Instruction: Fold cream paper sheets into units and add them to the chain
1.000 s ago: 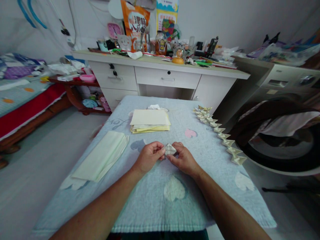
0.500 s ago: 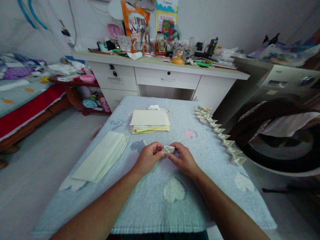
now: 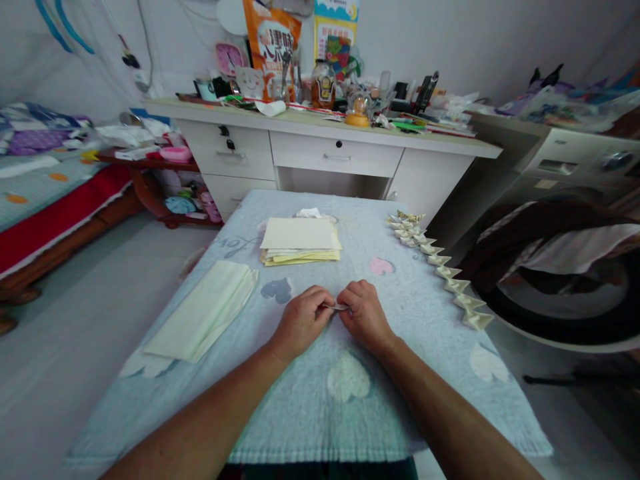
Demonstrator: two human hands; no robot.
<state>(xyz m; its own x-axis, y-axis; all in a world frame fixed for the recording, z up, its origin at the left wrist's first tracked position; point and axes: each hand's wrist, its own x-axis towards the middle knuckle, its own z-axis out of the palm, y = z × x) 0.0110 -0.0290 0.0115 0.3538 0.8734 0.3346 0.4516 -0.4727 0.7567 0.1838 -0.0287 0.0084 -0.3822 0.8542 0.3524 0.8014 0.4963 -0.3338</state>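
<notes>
My left grip point(image 3: 304, 319) and right grip point(image 3: 367, 313) each pinch closed on opposite ends of one small, thin, pale folded-paper piece point(image 3: 340, 307), above the heart-patterned, light-blue cloth point(image 3: 300, 427) on the table. Beyond lies a stack of rectangular cream and yellow paper sheets point(image 3: 300, 233).

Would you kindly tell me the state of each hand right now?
Left hand: closed, holding one end of a small paper piece.
Right hand: closed, holding its other end.
</notes>
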